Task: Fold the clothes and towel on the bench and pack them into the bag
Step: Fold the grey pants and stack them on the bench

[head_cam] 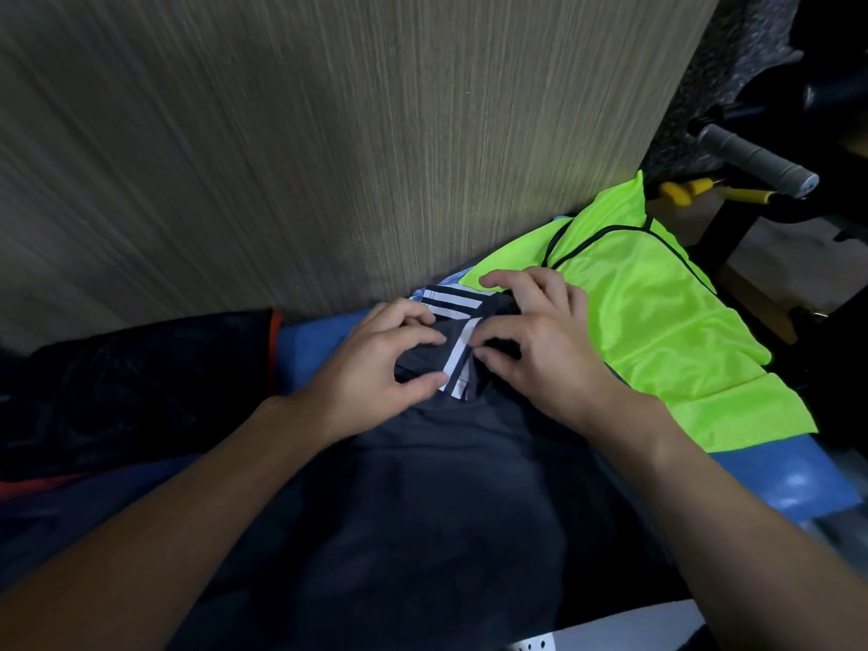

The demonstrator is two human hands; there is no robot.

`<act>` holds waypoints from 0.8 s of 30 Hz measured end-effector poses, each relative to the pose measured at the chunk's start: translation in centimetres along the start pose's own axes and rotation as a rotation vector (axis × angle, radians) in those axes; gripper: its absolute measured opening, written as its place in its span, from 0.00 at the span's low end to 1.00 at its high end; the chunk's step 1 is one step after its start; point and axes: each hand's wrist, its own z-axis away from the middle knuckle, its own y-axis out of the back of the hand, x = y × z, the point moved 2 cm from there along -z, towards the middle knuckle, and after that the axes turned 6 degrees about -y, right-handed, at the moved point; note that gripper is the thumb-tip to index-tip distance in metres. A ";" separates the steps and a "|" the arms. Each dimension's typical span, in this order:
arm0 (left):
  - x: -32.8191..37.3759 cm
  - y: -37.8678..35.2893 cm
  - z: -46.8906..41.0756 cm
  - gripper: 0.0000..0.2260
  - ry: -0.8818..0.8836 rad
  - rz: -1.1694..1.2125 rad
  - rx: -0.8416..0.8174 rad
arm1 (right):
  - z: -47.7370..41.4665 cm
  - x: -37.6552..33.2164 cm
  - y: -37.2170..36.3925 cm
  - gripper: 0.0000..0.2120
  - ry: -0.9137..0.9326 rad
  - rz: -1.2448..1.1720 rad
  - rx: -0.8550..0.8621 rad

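A dark garment with white stripes point(458, 350) lies bunched on the blue bench point(779, 481), close to the wooden wall. My left hand point(375, 364) pinches its dark cloth between thumb and curled fingers. My right hand point(535, 340) grips the same garment from the right, fingers curled over the bunched fabric. A larger dark cloth point(422, 509) spreads out below both hands toward me. To the right lies a neon yellow-green vest point(657, 321) with black trim, partly under my right hand. A dark bag point(131, 387) with orange trim sits at the left.
A wood-grain wall panel point(282, 157) rises directly behind the bench. Gym equipment with a grey handle point(756, 159) and yellow parts point(732, 194) stands at the far right. A white object point(610, 631) shows at the bottom edge.
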 end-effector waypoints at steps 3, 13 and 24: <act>0.3 0.2 0.1 0.30 0.024 0.030 -0.053 | -0.3 0.0 0.0 0.05 -0.083 -0.129 0.079; -1.3 0.7 -3.4 0.16 0.397 0.127 0.368 | -1.5 -0.8 0.6 0.19 -0.256 -0.049 0.071; 1.5 -1.4 -5.0 0.23 0.179 -0.210 0.118 | 0.7 2.6 2.4 0.15 -0.370 0.099 0.077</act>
